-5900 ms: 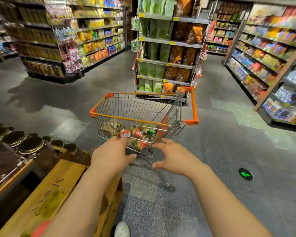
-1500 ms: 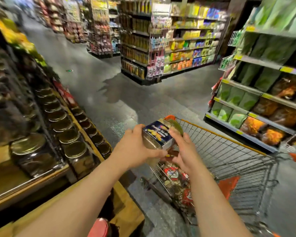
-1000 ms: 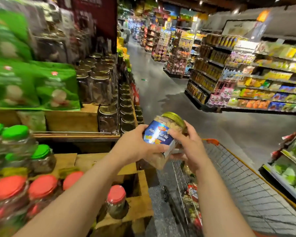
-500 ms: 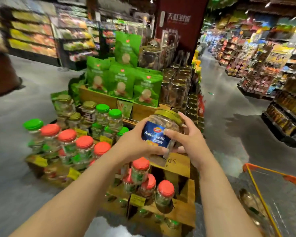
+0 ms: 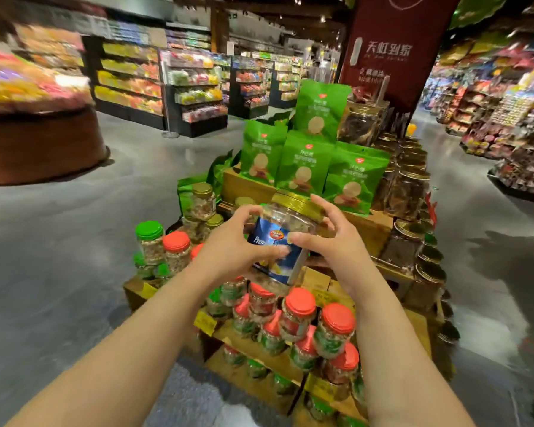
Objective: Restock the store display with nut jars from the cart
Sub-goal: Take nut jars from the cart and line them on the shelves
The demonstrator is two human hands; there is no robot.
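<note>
Both hands up: left hand (image 5: 228, 248) curled round the gold-lidded nut jar (image 5: 285, 238), right hand (image 5: 327, 241) gripping its far side, thumb across the blue label. The jar is tilted in mid-air above the wooden display (image 5: 367, 223), red-capped jars (image 5: 299, 312) below, green snack bags (image 5: 302, 164) behind.

I have both forearms stretched forward, my left hand (image 5: 228, 245) and right hand (image 5: 330, 241) curled around the nut-mix jar (image 5: 285, 232) from either side; my right fingertips seem barely touching its gold lid.
</note>
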